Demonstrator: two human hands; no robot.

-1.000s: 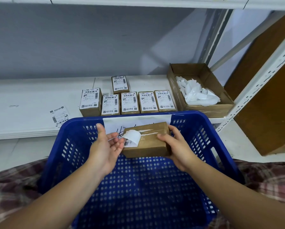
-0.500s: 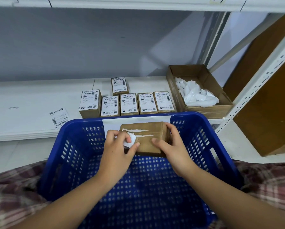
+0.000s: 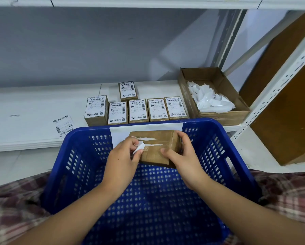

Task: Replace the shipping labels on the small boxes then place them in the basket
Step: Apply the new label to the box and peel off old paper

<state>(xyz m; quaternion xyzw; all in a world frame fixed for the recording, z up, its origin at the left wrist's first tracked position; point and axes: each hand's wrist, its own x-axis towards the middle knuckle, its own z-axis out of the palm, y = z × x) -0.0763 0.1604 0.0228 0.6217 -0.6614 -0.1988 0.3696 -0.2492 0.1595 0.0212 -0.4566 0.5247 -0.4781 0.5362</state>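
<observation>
Step in hand, by judgement: stripping the old shipping label. Small brown cardboard box point(image 3: 157, 147), held aloft over the far end of the blue perforated plastic basket point(image 3: 210, 147), just inside its far rim; top face mostly bare, streaked with thin torn white paper strips. Right hand point(image 3: 181, 156): wrapped round the box's right end, thumb on the top face, steadying. Left hand point(image 3: 123, 156): thumb and forefinger pinching a crumpled white label scrap point(image 3: 139, 147) at the box's left top edge; scrap free or attached, cannot be told. Six small labelled brown boxes point(image 3: 138, 110) near the front edge of the white shelf point(image 3: 33, 106), five in a row, one behind. Loose white printed label point(image 3: 63, 126) flat to their left, at the front edge. Open brown cardboard tray point(image 3: 224, 118) of crumpled white paper at the shelf's right end. Next move, likely: calls for dropping the scrap in the tray, clearing the residual strips, then laying the loose label square on the top face and pressing it flat. Placing in the basket not yet done.
</observation>
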